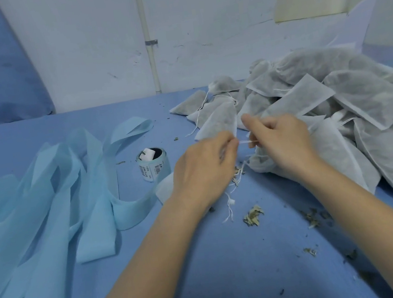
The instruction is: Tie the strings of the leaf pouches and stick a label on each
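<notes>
A heap of white mesh leaf pouches (340, 91) covers the right half of the blue table. One pouch (331, 151) lies under my right wrist, its neck turned toward the middle. My left hand (206, 170) and my right hand (283, 141) each pinch an end of its white string (246, 141), stretched short between them. Loose string ends (231, 201) hang below onto the table. A roll of labels (152, 164) stands upright left of my left hand.
Long pale blue label backing strips (52, 196) curl across the table's left side. Dry leaf crumbs (253, 215) lie scattered near the front and right. A white wall with a pipe (148, 41) rises behind the table.
</notes>
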`<state>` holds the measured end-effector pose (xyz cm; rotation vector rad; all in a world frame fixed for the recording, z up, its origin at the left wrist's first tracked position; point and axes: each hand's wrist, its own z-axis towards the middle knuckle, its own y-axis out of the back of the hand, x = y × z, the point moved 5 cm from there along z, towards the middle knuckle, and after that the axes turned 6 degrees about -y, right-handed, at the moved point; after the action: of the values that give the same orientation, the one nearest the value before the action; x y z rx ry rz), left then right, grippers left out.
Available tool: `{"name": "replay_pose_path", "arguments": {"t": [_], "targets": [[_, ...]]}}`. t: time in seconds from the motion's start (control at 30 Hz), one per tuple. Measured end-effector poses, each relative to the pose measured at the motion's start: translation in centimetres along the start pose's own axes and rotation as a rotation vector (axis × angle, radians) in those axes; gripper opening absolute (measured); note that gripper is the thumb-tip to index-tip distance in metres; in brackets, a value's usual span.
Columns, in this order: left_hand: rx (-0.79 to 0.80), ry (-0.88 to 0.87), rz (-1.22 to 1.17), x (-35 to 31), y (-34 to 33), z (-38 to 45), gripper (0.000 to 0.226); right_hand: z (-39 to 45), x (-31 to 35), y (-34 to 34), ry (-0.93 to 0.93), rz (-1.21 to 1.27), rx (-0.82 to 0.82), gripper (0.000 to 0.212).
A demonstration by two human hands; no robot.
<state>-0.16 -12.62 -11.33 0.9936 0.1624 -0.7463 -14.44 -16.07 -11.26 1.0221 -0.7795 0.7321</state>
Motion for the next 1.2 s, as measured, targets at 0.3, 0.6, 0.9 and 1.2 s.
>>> {"name": "replay_pose_path", "arguments": {"t": [0.3, 0.6, 0.9, 1.2], "targets": [[-0.147, 0.238, -0.482, 0.3, -0.3, 0.3, 0.023, -1.8, 0.3, -3.4, -0.66, 1.186, 0.518, 0.025], [-0.274, 0.361, -0.495, 1.5, 0.1, 0.0, 0.012, -2.3, 0.8, -4.8, -0.417, 1.084, 0.664, 0.042], [-0.324, 0.305, -0.418, 1.7, 0.3, -0.4, 0.015, -2.1, 1.0, -4.3, -0.191, 0.405, 0.705, 0.053], [-0.31, 0.337, -0.255, 2.1, 0.3, -0.1, 0.02, -2.1, 1.5, -3.6, -0.032, 0.138, 0.532, 0.036]]}}
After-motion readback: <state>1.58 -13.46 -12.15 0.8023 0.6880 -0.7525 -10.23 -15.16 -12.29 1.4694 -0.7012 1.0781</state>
